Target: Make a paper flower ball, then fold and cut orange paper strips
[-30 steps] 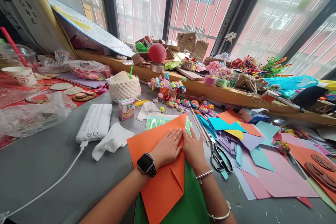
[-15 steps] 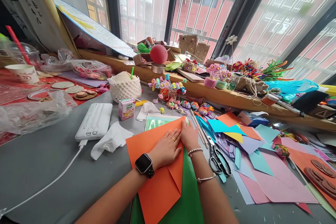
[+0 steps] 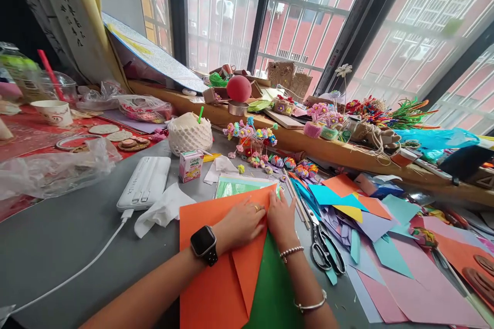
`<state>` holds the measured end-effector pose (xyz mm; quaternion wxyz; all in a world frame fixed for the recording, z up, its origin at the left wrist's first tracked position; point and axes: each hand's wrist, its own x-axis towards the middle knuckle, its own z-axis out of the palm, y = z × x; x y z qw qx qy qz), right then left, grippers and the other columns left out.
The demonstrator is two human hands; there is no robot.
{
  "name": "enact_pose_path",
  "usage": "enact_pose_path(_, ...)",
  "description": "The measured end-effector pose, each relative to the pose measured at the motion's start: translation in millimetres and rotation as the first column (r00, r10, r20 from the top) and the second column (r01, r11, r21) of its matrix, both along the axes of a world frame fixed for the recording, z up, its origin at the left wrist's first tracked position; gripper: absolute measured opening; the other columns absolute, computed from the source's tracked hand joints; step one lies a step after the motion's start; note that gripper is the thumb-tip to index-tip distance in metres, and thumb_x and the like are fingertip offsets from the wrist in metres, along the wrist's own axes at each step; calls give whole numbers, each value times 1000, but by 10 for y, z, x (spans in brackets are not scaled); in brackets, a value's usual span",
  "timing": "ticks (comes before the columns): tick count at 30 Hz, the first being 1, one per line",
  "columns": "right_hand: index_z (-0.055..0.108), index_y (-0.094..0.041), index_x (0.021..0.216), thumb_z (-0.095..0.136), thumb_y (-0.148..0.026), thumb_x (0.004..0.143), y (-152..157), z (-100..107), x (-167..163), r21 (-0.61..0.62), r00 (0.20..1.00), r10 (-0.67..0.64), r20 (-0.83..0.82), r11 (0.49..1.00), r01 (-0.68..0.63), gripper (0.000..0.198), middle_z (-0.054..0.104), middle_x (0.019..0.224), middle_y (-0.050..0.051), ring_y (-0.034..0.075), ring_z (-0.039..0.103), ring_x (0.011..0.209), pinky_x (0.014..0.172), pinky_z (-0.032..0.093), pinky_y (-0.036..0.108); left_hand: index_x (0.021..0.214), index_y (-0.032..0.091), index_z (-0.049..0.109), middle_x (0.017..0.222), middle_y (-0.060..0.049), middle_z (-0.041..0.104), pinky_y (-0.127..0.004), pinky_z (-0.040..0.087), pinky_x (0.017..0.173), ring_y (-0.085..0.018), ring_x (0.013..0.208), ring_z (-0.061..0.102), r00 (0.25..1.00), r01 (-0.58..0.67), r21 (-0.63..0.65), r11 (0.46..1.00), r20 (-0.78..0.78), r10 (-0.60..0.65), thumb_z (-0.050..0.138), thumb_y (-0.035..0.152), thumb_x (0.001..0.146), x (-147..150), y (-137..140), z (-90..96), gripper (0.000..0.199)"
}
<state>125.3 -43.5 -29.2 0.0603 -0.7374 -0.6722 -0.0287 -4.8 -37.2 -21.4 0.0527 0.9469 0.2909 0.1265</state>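
The pink carton (image 3: 191,166) is showing the letters "AD"; the white power bank (image 3: 144,183) is bearing illegible print. Folded orange paper (image 3: 216,293) is lying beneath the left hand (image 3: 243,222), its fingers resting loosely bent, while the right hand (image 3: 281,216) is touching the paper's upper right edge, fingers slightly spread.

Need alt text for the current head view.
A person's left hand lies on a folded orange paper sheet, the right hand at its upper right edge. A green sheet shows beneath; black-handled metal scissors lie to the right, a white rectangular power bank to the left.
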Motion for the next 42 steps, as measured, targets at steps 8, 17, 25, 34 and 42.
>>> enact_pose_path(8,39,-8,125,23,-9,85,27,-5,13,-2,998,-40,-48,999,40,44,42,129,14,25,27,124,98,13,55,132,9,23,138,-14,25,-44,15,103,-25,128,20,995,-26,10,1000,-94,26,25,37,86,92,13,-183,54)
enact_pose_path(17,36,-7,127,25,-12,85,225,-61,77,49,997,-52,-57,997,55,44,40,129,17,26,27,124,96,14,57,132,6,23,138,-15,24,-43,17,103,-25,127,21,993,-44,1,999,-114,43,29,37,85,82,-17,-101,56)
enact_pose_path(25,32,-12,129,22,-19,88,341,-119,159,55,989,-94,-112,993,101,43,41,130,12,22,27,124,98,16,52,132,7,23,139,-13,22,-42,14,104,-24,129,17,991,-14,-13,1000,-134,12,24,38,86,69,-33,-112,56)
enact_pose_path(34,32,-12,129,23,-18,87,331,-136,121,69,989,-120,-89,990,126,44,40,131,13,22,27,124,98,16,50,132,15,27,138,-5,27,-41,21,102,-23,127,24,993,-61,33,998,-98,64,20,32,89,-43,-415,-139,47)
enact_pose_path(42,32,-14,129,22,-20,86,329,-168,122,73,985,-126,-115,988,135,44,38,132,12,20,26,124,98,15,49,126,17,39,132,-4,38,-40,32,96,-24,119,38,966,-237,150,960,-70,249,23,26,87,18,-766,-307,44)
